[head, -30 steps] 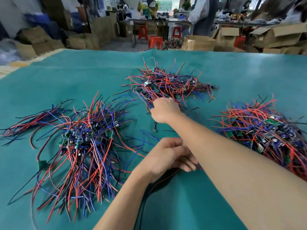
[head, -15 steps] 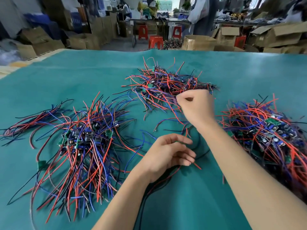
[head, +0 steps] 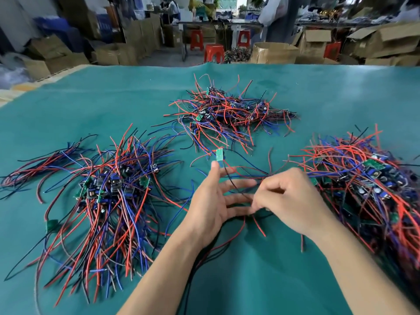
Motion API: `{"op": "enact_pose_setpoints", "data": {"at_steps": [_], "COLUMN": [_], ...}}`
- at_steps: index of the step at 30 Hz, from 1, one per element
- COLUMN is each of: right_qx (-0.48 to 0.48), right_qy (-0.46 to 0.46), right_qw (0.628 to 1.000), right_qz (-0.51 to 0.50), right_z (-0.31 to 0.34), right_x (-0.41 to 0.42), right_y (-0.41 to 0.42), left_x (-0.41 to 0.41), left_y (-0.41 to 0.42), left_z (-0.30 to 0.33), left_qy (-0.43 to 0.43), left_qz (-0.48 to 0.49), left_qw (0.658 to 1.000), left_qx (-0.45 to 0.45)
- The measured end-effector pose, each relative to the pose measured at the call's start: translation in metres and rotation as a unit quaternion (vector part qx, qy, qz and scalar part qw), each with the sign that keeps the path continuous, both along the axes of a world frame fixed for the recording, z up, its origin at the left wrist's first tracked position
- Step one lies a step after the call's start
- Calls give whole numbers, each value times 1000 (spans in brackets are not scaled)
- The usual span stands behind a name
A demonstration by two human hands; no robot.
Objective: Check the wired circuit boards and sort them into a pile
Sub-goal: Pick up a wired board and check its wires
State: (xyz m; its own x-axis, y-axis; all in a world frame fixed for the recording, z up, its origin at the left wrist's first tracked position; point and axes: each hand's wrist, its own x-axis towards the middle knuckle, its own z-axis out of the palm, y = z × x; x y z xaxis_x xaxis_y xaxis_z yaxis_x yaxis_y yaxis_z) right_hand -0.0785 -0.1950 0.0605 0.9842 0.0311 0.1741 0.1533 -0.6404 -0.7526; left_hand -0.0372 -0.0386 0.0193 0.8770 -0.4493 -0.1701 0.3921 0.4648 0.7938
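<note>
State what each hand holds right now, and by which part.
The right hand pinches the wires of a wired circuit board, away from the small green board. The left hand lies open under those wires, gripping nothing.

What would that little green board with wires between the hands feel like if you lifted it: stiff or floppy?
Probably both: the green board looks like a small rigid card, while its wires curve loosely across the left hand, so they would likely dangle. It seems light. The wires could snag on the right pile.

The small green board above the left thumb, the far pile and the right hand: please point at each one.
small green board (head: 219, 154), head view, middle of its face.
far pile (head: 229, 112), head view, centre of the tangle.
right hand (head: 293, 201), head view, its back.
</note>
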Motion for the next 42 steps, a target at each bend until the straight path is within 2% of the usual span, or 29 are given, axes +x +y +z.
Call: {"op": "enact_pose_setpoints", "data": {"at_steps": [3,6,9,10,12,15,18,23,28,32,35,39,42], "right_qx": [-22,38,83,91,113,132,143,271,342,337,292,300,374], "right_qy": [26,83,144,131,47,-76,-62,14,15,-28,-51,9,116], "right_qw": [999,990,974,978,991,987,988,961,937,940,955,954,920], "right_qz": [37,107,152,131,45,-52,-7,48,69,35,1,-14,14], "right_z": [-3,-3,-9,-12,-18,-15,-12,-12,-13,-15,-18,-20,-15], "right_x": [2,2,4,5,10,11,11,9,8,9,10,11,11], "right_y": [-1,-4,-4,-3,-4,-11,-8,0,-2,0,1,1,-5], "left_x": [0,-1,0,0,-3,-6,-8,-8,-9,-9,-10,-13,-14], "left_y": [-2,2,8,9,8,8,8,7,3,1,1,0,0], "left_z": [-3,-3,1,2,4,3,4,3,0,-1,-1,-3,-4], "left_qy": [-43,-64,-80,-84,-92,-104,-104,-93,-80,-63,-108,-145,-153], "left_qz": [33,49,19,1,-32,-62,-99,-138,-176,-182,-173,-158,-157], "left_qw": [998,997,997,996,995,992,988,983,978,980,979,976,974], "left_qx": [19,0,5,1,-11,-34,-57,-76,-77,-57,6,44,56]}}
